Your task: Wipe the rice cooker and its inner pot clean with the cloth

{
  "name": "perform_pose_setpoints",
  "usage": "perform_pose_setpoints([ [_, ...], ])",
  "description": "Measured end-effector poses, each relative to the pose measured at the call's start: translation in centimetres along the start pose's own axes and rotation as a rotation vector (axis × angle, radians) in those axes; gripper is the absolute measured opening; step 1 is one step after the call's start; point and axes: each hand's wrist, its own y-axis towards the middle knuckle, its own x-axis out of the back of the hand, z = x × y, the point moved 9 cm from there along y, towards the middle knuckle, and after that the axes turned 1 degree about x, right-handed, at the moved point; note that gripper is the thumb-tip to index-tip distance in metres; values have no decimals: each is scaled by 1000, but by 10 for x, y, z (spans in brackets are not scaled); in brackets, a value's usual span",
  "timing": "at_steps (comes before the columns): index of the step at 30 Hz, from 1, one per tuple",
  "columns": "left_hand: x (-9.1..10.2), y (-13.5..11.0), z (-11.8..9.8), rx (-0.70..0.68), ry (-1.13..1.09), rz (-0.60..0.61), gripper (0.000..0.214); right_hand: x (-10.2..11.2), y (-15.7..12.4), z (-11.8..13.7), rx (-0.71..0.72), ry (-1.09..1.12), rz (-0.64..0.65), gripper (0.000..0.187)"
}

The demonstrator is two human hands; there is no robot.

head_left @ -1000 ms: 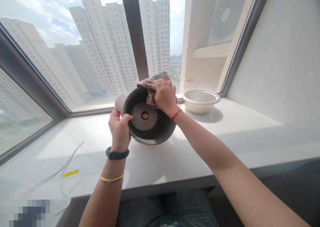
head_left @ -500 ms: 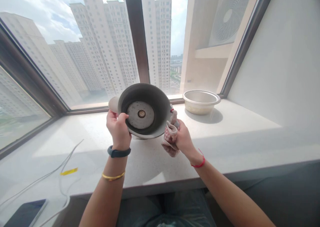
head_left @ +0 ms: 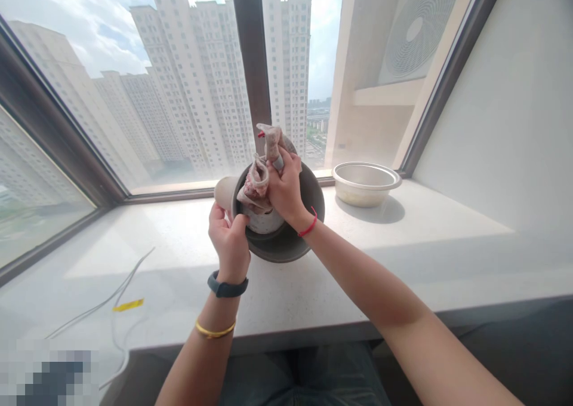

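An electric cooker body (head_left: 313, 194) is tipped so its dark inside faces me, the metal heating plate (head_left: 262, 224) partly showing at the bottom. My left hand (head_left: 230, 236) closes round its left side by the pale handle (head_left: 225, 192), thumb at the rim. In front of the cooker's opening, my right hand (head_left: 286, 185) is closed on a crumpled, pinkish patterned cloth (head_left: 256, 190). The cloth and hand cover the upper part of the inside. Whether the cloth touches the inner wall, I cannot tell.
A pale round metal pot (head_left: 367, 185) stands on the white windowsill (head_left: 358, 274) to the right. White cables (head_left: 96, 310) with a yellow tag (head_left: 128, 305) lie at the left. Behind are window panes with a dark frame (head_left: 252, 65).
My right hand has carried the cloth from beside the cooker's right rim up and left, over its opening. The cooker and my left hand have shifted slightly right in view.
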Motion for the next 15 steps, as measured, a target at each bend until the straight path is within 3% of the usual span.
perform_pose_setpoints([
  [2,-3,-3,-1,4,-52,-13,46,-18,-6,2,2,66,40,38],
  [6,-6,-5,-5,26,-120,10,50,-44,-27,3,4,281,250,38],
  [10,-10,-2,-14,18,-235,147,38,-45,-42,12,27,351,416,35],
  [13,-4,5,-9,123,-297,148,31,-39,-56,30,112,226,498,34],
  [15,-2,9,-5,184,-252,150,40,-36,-68,42,177,115,539,36],
])
